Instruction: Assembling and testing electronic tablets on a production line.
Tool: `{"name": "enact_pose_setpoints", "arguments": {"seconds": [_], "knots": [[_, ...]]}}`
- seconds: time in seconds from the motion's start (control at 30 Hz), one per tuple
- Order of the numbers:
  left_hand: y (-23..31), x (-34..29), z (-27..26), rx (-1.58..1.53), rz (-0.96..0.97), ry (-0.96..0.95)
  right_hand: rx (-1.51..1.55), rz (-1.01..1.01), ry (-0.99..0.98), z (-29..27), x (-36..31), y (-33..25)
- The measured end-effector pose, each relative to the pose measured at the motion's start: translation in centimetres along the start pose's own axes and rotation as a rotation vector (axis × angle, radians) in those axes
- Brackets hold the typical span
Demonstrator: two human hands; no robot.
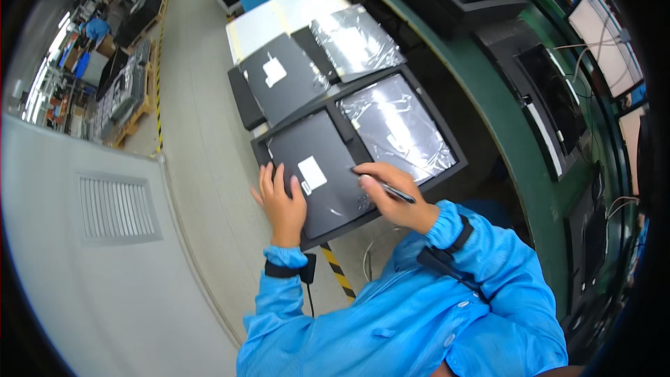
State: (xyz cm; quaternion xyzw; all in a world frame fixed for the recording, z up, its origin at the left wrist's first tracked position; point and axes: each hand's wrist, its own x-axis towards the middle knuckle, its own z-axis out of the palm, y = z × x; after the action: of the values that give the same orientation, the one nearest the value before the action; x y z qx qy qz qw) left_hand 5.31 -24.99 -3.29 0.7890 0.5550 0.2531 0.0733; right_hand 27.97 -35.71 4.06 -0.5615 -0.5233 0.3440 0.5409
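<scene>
My left hand (283, 204) rests with fingers spread on the lower left edge of a flat dark grey panel (326, 150). A white label (312, 174) is stuck near the middle of that panel. In my right hand (399, 199) is a dark slim pen (399, 193), its tip end at the panel's right edge. The panel lies in the left compartment of a black tray (447, 167). Beside it, in the right compartment, sits another flat panel (398, 129) wrapped in shiny clear film.
Farther off lie a second labelled grey panel (285, 80) and a film-wrapped panel (356, 40), with a white board (293, 10) behind. To the right runs a green bench (481, 98) with screens. A grey louvred surface (115, 206) stands at left; loaded pallets (132, 112) stand beyond.
</scene>
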Motion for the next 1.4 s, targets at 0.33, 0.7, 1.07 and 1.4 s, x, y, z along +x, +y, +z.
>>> {"name": "enact_pose_setpoints", "arguments": {"seconds": [0.33, 0.7, 1.07, 1.4], "knots": [[9.9, -6.1, 0.2, 0.05, 0.469, -0.341, -0.241, 0.012, 0.304, -16.8, -15.6, -5.8], [4.9, 7.4, 5.0, 0.076, 0.433, -0.287, -0.27, 0.106, 0.819, -18.6, -32.8, -6.2], [3.5, 21.2, 10.6, -0.203, 0.524, -0.624, -1.929, 0.96, 1.456, -28.5, -57.3, -14.9], [36.3, -0.4, 0.2, -1.311, 0.087, -1.342, -1.358, 1.237, 1.726, -20.9, -69.2, -14.8]]}}
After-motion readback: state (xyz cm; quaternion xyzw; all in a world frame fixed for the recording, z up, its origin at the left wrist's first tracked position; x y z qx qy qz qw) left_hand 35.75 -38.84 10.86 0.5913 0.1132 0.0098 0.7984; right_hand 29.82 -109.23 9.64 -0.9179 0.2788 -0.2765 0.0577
